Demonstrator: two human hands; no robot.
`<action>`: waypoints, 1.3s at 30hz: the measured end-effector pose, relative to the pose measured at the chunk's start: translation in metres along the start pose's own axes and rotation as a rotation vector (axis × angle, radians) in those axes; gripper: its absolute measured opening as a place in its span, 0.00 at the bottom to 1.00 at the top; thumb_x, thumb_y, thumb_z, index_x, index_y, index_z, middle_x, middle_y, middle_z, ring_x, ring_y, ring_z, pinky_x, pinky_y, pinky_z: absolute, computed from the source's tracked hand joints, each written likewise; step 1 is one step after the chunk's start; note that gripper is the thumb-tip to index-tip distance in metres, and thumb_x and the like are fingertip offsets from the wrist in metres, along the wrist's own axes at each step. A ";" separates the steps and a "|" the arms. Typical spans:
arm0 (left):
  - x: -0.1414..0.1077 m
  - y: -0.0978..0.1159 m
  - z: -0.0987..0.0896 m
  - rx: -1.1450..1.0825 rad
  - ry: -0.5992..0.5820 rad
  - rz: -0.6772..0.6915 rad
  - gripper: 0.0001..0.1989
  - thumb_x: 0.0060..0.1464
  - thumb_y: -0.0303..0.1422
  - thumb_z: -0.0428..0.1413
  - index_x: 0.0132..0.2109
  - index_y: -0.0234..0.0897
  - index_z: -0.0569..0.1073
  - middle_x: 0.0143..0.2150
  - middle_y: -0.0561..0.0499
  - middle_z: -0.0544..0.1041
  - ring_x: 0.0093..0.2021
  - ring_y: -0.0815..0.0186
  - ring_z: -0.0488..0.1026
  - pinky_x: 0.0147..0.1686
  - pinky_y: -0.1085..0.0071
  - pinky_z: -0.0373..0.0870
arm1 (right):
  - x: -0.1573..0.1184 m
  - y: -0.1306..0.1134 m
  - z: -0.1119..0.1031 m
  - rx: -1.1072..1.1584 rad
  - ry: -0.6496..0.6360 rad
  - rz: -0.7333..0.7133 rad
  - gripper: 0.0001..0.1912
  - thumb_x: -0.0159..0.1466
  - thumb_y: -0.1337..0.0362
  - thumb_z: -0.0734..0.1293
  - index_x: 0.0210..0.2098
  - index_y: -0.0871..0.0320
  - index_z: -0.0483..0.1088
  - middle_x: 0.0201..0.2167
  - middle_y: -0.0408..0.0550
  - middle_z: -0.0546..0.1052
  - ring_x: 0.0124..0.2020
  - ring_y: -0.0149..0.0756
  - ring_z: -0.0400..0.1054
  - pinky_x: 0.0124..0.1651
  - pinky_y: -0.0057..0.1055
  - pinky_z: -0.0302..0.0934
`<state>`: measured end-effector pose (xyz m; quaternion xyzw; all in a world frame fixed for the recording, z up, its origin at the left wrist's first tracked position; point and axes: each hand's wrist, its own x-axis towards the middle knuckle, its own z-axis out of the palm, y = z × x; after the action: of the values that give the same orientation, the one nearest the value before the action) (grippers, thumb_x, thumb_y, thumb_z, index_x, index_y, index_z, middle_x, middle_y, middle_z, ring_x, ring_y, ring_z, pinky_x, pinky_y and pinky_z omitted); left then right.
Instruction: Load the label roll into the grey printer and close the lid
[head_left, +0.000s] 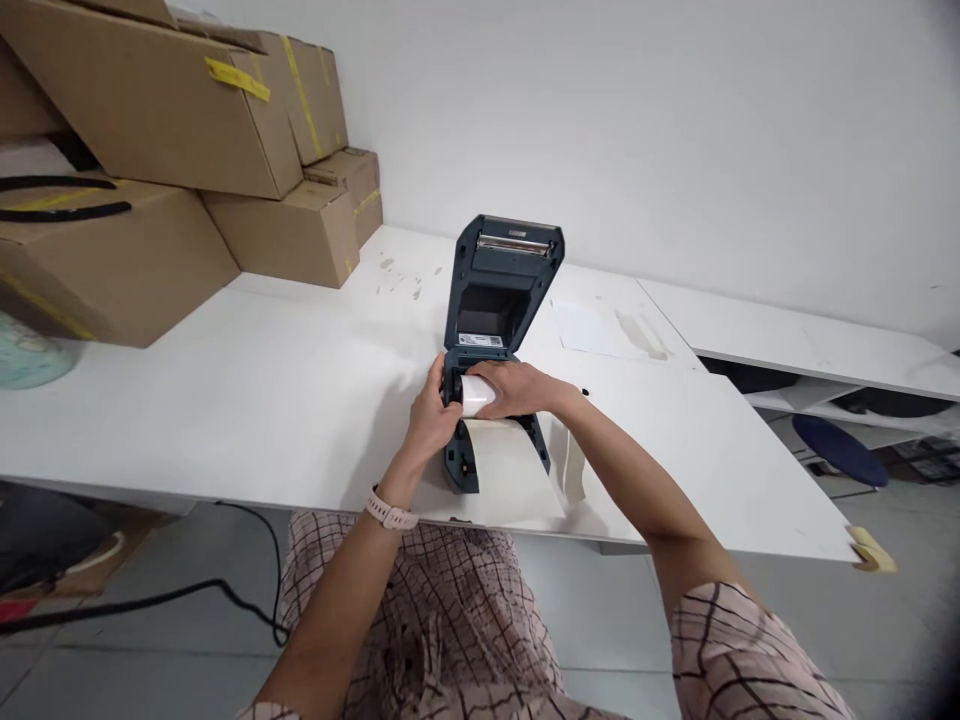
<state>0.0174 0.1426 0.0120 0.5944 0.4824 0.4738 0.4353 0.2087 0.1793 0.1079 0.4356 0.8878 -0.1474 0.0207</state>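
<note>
A dark label printer (459, 470) stands at the table's front edge, its lid (510, 265) raised and tilted back. Inside the body lies a white label roll (477, 394), and a strip of label paper (517, 470) runs from it out over the front. My right hand (511, 388) is wrapped over the roll's right end. My left hand (435, 410) grips the printer's left side, its thumb near the roll's left end and fingers along the outer wall. The roll's underside is hidden.
Cardboard boxes (277, 230) are stacked at the back left of the white table (300, 400). A curled paper strip (575, 465) lies right of the printer. At the far right are a shelf (840, 405) and a blue stool (840, 450). A black cable (187, 588) runs along the floor.
</note>
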 end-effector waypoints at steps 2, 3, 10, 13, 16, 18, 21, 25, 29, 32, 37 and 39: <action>-0.001 0.004 0.000 -0.014 0.005 -0.030 0.48 0.54 0.23 0.57 0.79 0.44 0.53 0.78 0.43 0.63 0.77 0.48 0.62 0.74 0.50 0.62 | -0.026 -0.008 0.011 0.036 0.159 -0.081 0.30 0.70 0.55 0.70 0.68 0.57 0.68 0.66 0.61 0.76 0.64 0.62 0.72 0.61 0.57 0.70; -0.002 0.006 0.001 -0.021 0.009 -0.036 0.48 0.54 0.23 0.57 0.79 0.45 0.53 0.78 0.43 0.64 0.77 0.47 0.62 0.74 0.50 0.62 | -0.042 -0.014 0.018 0.050 0.235 -0.116 0.28 0.74 0.55 0.67 0.70 0.56 0.66 0.68 0.60 0.74 0.68 0.59 0.69 0.65 0.58 0.67; -0.003 0.007 0.002 -0.062 0.026 0.002 0.44 0.55 0.24 0.58 0.77 0.47 0.58 0.77 0.47 0.65 0.75 0.47 0.65 0.74 0.49 0.63 | -0.117 -0.066 0.089 0.096 0.374 -0.132 0.42 0.76 0.48 0.63 0.81 0.40 0.38 0.80 0.52 0.53 0.80 0.55 0.51 0.74 0.66 0.59; -0.001 0.004 0.002 -0.055 0.035 0.001 0.45 0.54 0.23 0.58 0.77 0.46 0.59 0.77 0.47 0.65 0.74 0.47 0.65 0.74 0.49 0.63 | -0.115 -0.072 0.104 0.103 0.390 -0.101 0.48 0.74 0.46 0.65 0.81 0.38 0.29 0.81 0.50 0.48 0.80 0.57 0.48 0.75 0.67 0.58; 0.001 0.002 0.002 -0.050 0.046 -0.008 0.45 0.52 0.21 0.57 0.77 0.44 0.60 0.78 0.46 0.64 0.74 0.47 0.65 0.74 0.49 0.62 | -0.111 -0.073 0.106 0.098 0.385 -0.062 0.48 0.73 0.44 0.65 0.81 0.41 0.33 0.81 0.52 0.49 0.80 0.60 0.50 0.74 0.66 0.58; 0.002 0.001 0.003 -0.056 0.053 -0.013 0.45 0.51 0.21 0.56 0.76 0.42 0.61 0.77 0.45 0.65 0.74 0.48 0.66 0.74 0.50 0.63 | -0.110 -0.074 0.104 0.095 0.374 -0.051 0.47 0.73 0.43 0.65 0.81 0.43 0.37 0.81 0.53 0.50 0.79 0.61 0.51 0.72 0.66 0.60; 0.001 0.002 0.003 -0.077 0.053 -0.013 0.45 0.50 0.20 0.55 0.76 0.40 0.62 0.75 0.43 0.68 0.72 0.49 0.69 0.72 0.51 0.66 | -0.110 -0.076 0.102 0.089 0.373 -0.049 0.45 0.73 0.42 0.64 0.81 0.44 0.41 0.80 0.54 0.52 0.79 0.60 0.51 0.71 0.65 0.61; 0.003 0.010 0.004 -0.103 0.057 -0.031 0.44 0.49 0.21 0.54 0.75 0.35 0.63 0.74 0.40 0.69 0.70 0.50 0.71 0.71 0.52 0.68 | -0.109 -0.080 0.101 0.102 0.379 -0.033 0.41 0.74 0.41 0.63 0.80 0.47 0.50 0.80 0.56 0.55 0.79 0.59 0.51 0.72 0.64 0.60; -0.001 0.018 0.004 -0.148 0.048 -0.099 0.44 0.52 0.23 0.55 0.76 0.33 0.58 0.77 0.37 0.64 0.74 0.51 0.66 0.73 0.55 0.64 | -0.115 -0.072 0.094 0.277 0.386 -0.078 0.37 0.74 0.39 0.61 0.77 0.44 0.57 0.79 0.52 0.58 0.79 0.57 0.52 0.74 0.64 0.57; -0.019 0.015 0.002 -0.164 0.017 -0.209 0.45 0.62 0.34 0.57 0.80 0.37 0.47 0.80 0.35 0.57 0.77 0.48 0.62 0.71 0.53 0.67 | -0.115 -0.046 0.076 0.544 0.511 -0.070 0.32 0.76 0.39 0.58 0.75 0.38 0.60 0.76 0.45 0.64 0.76 0.49 0.60 0.74 0.57 0.60; -0.065 0.008 0.007 -0.029 -0.050 -0.190 0.49 0.65 0.53 0.58 0.80 0.48 0.41 0.83 0.40 0.50 0.81 0.44 0.52 0.73 0.48 0.64 | -0.074 0.018 0.021 0.751 0.927 0.178 0.41 0.71 0.32 0.59 0.76 0.44 0.58 0.77 0.51 0.62 0.77 0.51 0.57 0.77 0.53 0.54; -0.075 0.015 0.011 0.092 -0.012 -0.077 0.51 0.64 0.50 0.61 0.80 0.47 0.40 0.83 0.40 0.49 0.82 0.44 0.45 0.77 0.44 0.55 | -0.047 0.037 -0.006 0.782 0.954 0.177 0.47 0.68 0.28 0.59 0.77 0.46 0.53 0.80 0.50 0.54 0.80 0.52 0.50 0.79 0.53 0.49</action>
<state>0.0246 0.0656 0.0144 0.5975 0.5237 0.4303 0.4284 0.2675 0.1662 0.1125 0.5008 0.6401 -0.2485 -0.5270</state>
